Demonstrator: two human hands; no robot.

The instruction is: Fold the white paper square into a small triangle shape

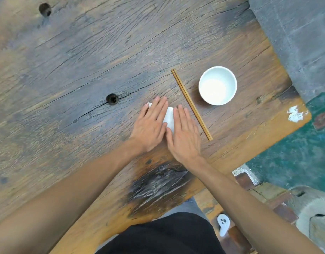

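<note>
**Both palms flat on the half-hidden paper**

The white paper (168, 117) lies on the wooden table (66, 70) directly under both hands, showing only in the gap between them and at a corner past the left fingertips. The left hand (150, 123) and right hand (183, 132) rest palm-down, fingers extended and close together, pressing rather than pinching. The visible strip runs roughly along the fingers, away from the person. Both hands are equally near it. How far the fold has come cannot be told. Chopsticks (191, 104) lie just beyond the right hand, a white bowl (217, 85) farther out.
</note>
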